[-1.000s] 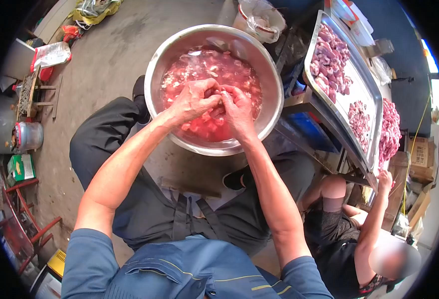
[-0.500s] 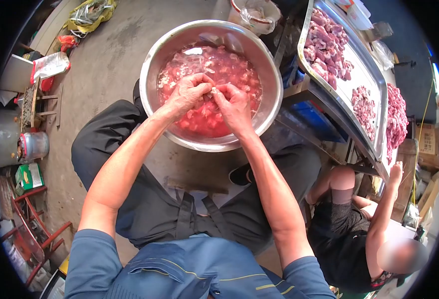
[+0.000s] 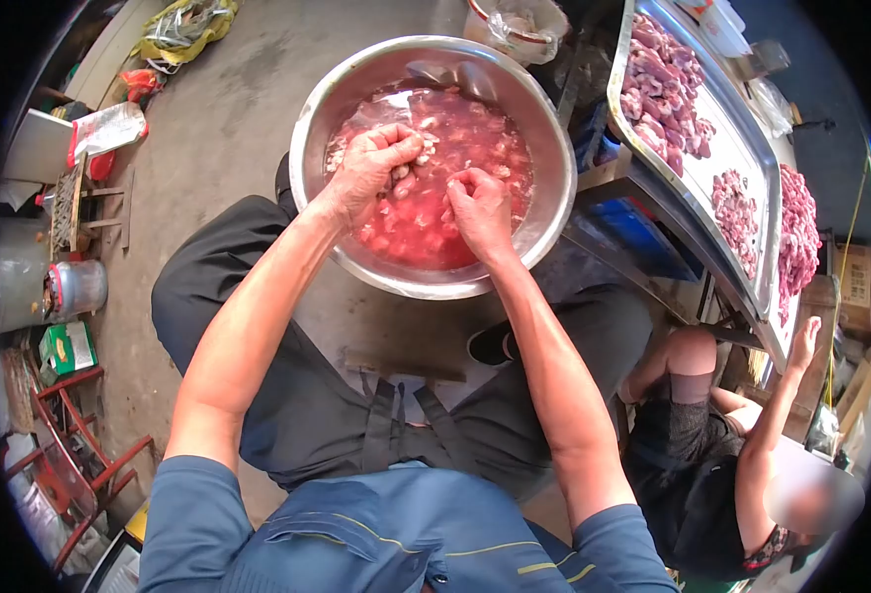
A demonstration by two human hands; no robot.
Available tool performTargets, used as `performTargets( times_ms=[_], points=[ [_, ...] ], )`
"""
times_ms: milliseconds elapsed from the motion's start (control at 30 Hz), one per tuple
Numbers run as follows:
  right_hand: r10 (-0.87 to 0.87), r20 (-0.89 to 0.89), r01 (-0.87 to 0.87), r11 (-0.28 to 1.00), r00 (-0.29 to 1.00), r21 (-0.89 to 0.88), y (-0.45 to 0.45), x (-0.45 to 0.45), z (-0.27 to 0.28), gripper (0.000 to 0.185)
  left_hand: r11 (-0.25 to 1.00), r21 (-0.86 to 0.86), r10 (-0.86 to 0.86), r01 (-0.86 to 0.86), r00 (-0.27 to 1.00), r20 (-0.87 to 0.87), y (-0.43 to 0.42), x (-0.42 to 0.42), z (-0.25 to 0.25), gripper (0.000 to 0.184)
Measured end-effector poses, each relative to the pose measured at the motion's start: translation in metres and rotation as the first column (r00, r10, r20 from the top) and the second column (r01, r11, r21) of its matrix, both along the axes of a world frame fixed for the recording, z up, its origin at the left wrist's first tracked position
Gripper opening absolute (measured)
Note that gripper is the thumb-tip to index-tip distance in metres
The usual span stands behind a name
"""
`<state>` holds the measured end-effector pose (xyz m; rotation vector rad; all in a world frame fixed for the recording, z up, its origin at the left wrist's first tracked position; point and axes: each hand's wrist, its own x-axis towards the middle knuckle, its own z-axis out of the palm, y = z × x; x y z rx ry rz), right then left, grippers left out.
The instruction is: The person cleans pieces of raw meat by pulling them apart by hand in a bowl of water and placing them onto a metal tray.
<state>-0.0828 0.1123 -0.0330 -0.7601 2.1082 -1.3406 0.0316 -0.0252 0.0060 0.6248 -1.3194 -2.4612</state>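
Observation:
A large metal basin (image 3: 555,188) holds reddish water with pale and pink bits of meat (image 3: 421,232) in it. Over the basin's left half, my left hand (image 3: 374,170) is closed around a small piece of meat, part of which shows below the fingers. My right hand (image 3: 481,208) is over the right half, its fingertips pinched together; whatever they hold is too small to make out. The two hands are apart.
To the right, a metal tray (image 3: 688,183) bears two heaps of meat, with another heap (image 3: 798,232) beyond its edge. A seated person (image 3: 697,484) is at lower right. A lined bucket (image 3: 520,30) stands behind the basin; red chairs (image 3: 80,465) are at left.
My hands were together at the fingertips and have separated, the left toward the left, the right toward the right. The other person's raised hand has moved slightly away from the tray's corner.

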Motion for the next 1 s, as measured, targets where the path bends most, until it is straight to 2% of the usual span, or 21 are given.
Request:
performTargets(
  times_ms=[33, 100, 133, 200, 233, 300, 367, 433, 500, 600, 667, 700, 733, 767, 800, 833, 900, 933, 1000],
  points=[
    [0.009, 0.004, -0.009, 1.000, 1.000, 0.001, -0.002, 0.002, -0.002, 0.012, 0.999, 0.005, 0.046, -0.046, 0.999, 0.008, -0.002, 0.001, -0.003, 0.010],
    [0.082, -0.197, -0.081, 0.997, 0.977, 0.013, -0.001, 0.007, -0.005, 0.013, 0.998, -0.007, 0.066, -0.065, 0.997, 0.029, -0.006, 0.003, -0.010, 0.007],
    [0.085, -0.194, -0.083, 0.996, 0.977, 0.016, -0.003, 0.009, -0.011, 0.013, 0.994, -0.050, 0.104, -0.100, 0.992, 0.065, -0.008, 0.004, -0.016, 0.006],
    [0.237, -0.375, -0.238, 0.970, 0.896, 0.043, -0.011, 0.017, -0.018, 0.019, 0.983, -0.115, 0.150, -0.141, 0.986, 0.067, -0.014, 0.007, -0.021, 0.007],
    [0.239, -0.371, -0.240, 0.970, 0.897, 0.045, -0.013, 0.021, -0.015, 0.019, 0.983, -0.113, 0.151, -0.143, 0.986, 0.071, -0.016, 0.008, -0.021, 0.007],
    [0.395, -0.461, -0.344, 0.919, 0.795, 0.194, -0.016, 0.032, -0.009, 0.024, 0.972, -0.135, 0.200, -0.191, 0.978, 0.055, -0.018, 0.011, -0.019, 0.008],
    [0.427, -0.482, -0.353, 0.904, 0.765, 0.241, -0.018, 0.037, -0.018, 0.020, 0.959, -0.163, 0.247, -0.233, 0.966, 0.075, -0.021, 0.011, -0.023, 0.008],
    [0.605, -0.381, -0.391, 0.770, 0.700, 0.505, -0.019, 0.037, -0.012, 0.023, 0.955, -0.166, 0.267, -0.247, 0.958, 0.107, -0.022, 0.010, -0.011, 0.008],
    [0.606, -0.452, -0.385, 0.782, 0.655, 0.490, -0.017, 0.033, -0.029, 0.019, 0.947, -0.165, 0.298, -0.276, 0.947, 0.122, -0.017, 0.010, -0.007, 0.007],
    [0.613, -0.385, -0.405, 0.768, 0.690, 0.496, -0.014, 0.027, -0.025, 0.018, 0.954, -0.166, 0.273, -0.250, 0.953, 0.133, -0.020, 0.011, -0.010, 0.008],
    [0.454, -0.268, -0.370, 0.876, 0.850, 0.311, -0.013, 0.022, -0.024, 0.015, 0.952, -0.108, 0.300, -0.287, 0.946, 0.125, -0.018, 0.011, -0.010, 0.010],
    [0.452, -0.271, -0.367, 0.877, 0.850, 0.311, -0.012, 0.020, -0.020, 0.015, 0.952, -0.108, 0.298, -0.286, 0.947, 0.122, -0.019, 0.011, -0.011, 0.010],
    [0.349, -0.064, -0.336, 0.928, 0.935, 0.159, -0.012, 0.017, -0.015, 0.015, 0.952, -0.164, 0.287, -0.259, 0.941, 0.179, -0.021, 0.012, -0.013, 0.009],
    [0.256, 0.163, -0.262, 0.965, 0.953, 0.016, -0.011, 0.015, -0.010, 0.015, 0.949, -0.218, 0.278, -0.228, 0.931, 0.236, -0.021, 0.011, -0.015, 0.008],
    [0.219, 0.261, -0.212, 0.976, 0.940, -0.057, -0.010, 0.010, -0.008, 0.013, 0.950, -0.245, 0.256, -0.193, 0.930, 0.262, -0.019, 0.011, -0.016, 0.010],
    [0.218, 0.257, -0.210, 0.976, 0.941, -0.058, -0.009, 0.005, -0.006, 0.013, 0.950, -0.246, 0.255, -0.191, 0.932, 0.259, -0.017, 0.010, -0.017, 0.010],
    [0.187, 0.404, -0.075, 0.958, 0.895, -0.277, -0.007, -0.001, 0.000, 0.014, 0.911, -0.412, 0.186, -0.012, 0.903, 0.386, -0.011, 0.011, -0.017, 0.012],
    [0.169, 0.485, -0.039, 0.963, 0.858, -0.266, -0.006, -0.005, 0.003, 0.014, 0.912, -0.410, 0.183, -0.009, 0.904, 0.386, -0.008, 0.010, -0.017, 0.012],
    [0.154, 0.470, -0.009, 0.955, 0.869, -0.296, -0.005, -0.005, 0.014, 0.014, 0.931, -0.330, 0.042, 0.155, 0.854, 0.519, -0.003, 0.009, -0.016, 0.025]
  ],
)
